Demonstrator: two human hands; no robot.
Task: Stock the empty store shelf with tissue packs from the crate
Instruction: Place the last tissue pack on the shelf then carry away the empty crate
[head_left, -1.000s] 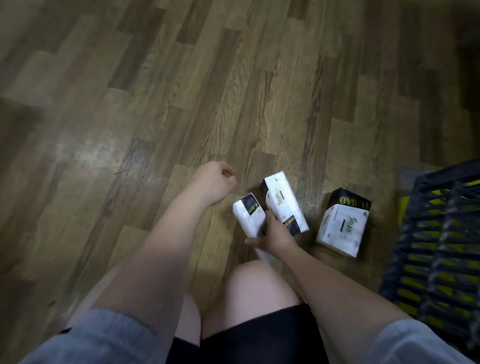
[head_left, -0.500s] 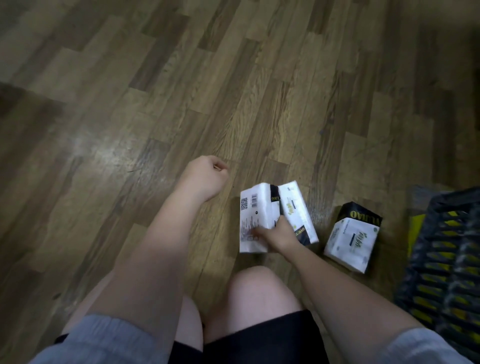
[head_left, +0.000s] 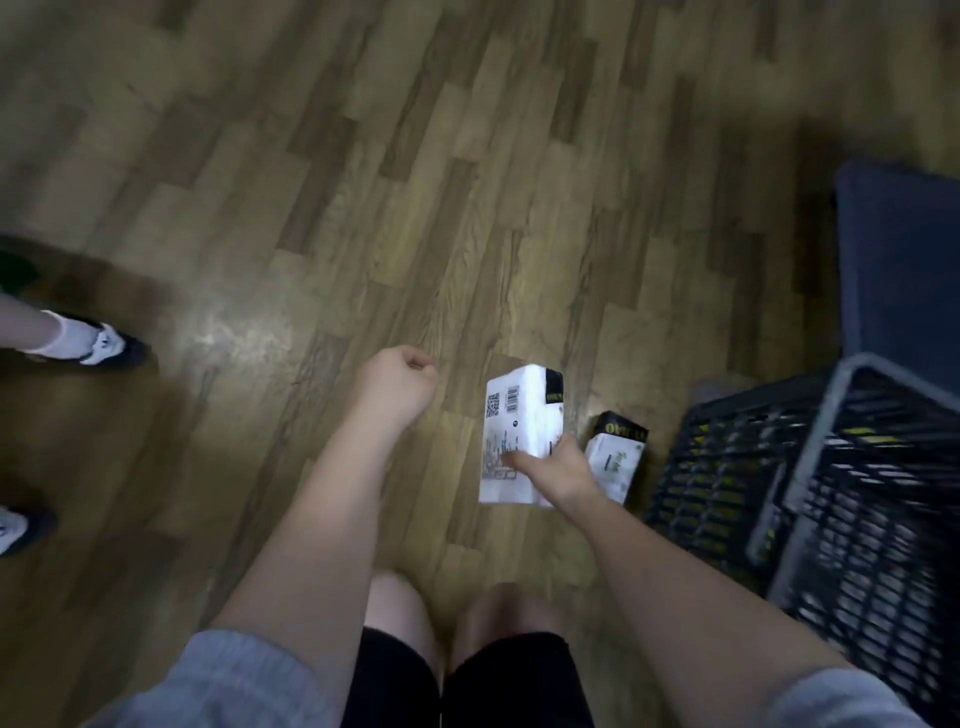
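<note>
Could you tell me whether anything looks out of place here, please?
Yes: one tissue pack lies on the wooden floor beside the black crate, neither in the crate nor on a shelf. The right hand grips another pack.

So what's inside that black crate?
Through the black crate's mesh walls, yellow-and-black shapes show, perhaps tissue packs. The picture is blurred and the walls cover most of the inside, so no count is possible.

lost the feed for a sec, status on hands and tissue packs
Left hand fisted, empty. Right hand grips tissue packs. One pack on floor by crate. Nothing in the way.
</note>
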